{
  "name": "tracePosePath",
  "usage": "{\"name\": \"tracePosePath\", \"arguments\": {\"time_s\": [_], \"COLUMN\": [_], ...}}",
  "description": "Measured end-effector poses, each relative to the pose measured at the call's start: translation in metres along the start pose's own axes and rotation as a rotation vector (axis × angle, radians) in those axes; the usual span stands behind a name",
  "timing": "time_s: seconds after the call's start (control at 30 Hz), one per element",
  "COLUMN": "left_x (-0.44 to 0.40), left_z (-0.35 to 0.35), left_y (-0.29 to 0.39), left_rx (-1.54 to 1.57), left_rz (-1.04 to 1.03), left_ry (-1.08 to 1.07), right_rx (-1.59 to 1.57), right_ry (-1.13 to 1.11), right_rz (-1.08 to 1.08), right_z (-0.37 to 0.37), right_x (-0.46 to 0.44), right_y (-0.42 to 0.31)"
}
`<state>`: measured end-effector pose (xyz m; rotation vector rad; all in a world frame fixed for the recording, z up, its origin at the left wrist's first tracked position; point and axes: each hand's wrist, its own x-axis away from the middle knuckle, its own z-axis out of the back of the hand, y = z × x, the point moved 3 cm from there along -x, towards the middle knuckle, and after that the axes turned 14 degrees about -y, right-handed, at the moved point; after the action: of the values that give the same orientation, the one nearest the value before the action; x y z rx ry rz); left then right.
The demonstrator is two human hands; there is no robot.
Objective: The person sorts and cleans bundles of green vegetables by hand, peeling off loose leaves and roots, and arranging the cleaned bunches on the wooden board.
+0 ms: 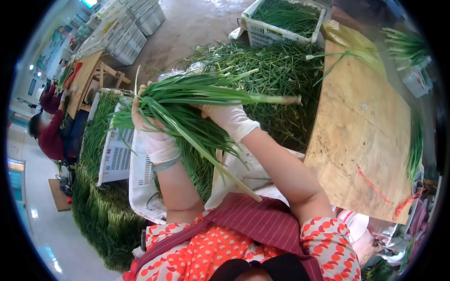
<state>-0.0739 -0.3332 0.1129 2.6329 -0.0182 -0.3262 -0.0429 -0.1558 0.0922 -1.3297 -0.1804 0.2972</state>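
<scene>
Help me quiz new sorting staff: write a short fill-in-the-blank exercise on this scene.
1. The thin gloves on the left hand and right hand are coloured ____.
2. A bunch of long, slender green stalks is clasped in the left ____.
3. The flat, light-brown wooden board is on the wearer's ____ side.
4. The thin string lying on that board is coloured ____.

Missing words: white; hand; right; red.

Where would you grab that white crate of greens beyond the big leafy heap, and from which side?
The white crate is probably best gripped by its rim at the left and right ends, from above: the rim shows bare around the greens inside, while the leafy heap crowds its near side.
</scene>
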Motion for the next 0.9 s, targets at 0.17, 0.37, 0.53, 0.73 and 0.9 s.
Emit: {"name": "tracePosePath", "arguments": {"time_s": [0.17, 0.37, 0.53, 0.73, 0.9], "left_x": [0.001, 0.007, 0.008, -0.004, 0.004], "left_z": [-0.009, -0.019, -0.017, 0.051, 0.061], "left_y": [0.0, 0.012, 0.025, 0.06, 0.076], "left_rx": [-0.107, -0.029, -0.273, -0.221, -0.884], "left_rz": [-0.049, 0.072, -0.002, 0.056, -0.079], "left_ry": [0.079, -0.276, -0.002, -0.257, -0.078], "right_rx": [-0.19, -0.102, -0.053, -0.352, -0.478], "right_ry": [-0.084, -0.479, -0.443, -0.652, -0.376], "right_rz": [0.222, 0.267, 0.257, 0.971, 0.602], "right_z": [0.017, 0.067, 0.109, 0.179, 0.181], "right_x": [0.015, 0.033, 0.058, 0.049, 0.059], "right_y": [-0.039, -0.087, -0.108, -0.089, -0.048]}}
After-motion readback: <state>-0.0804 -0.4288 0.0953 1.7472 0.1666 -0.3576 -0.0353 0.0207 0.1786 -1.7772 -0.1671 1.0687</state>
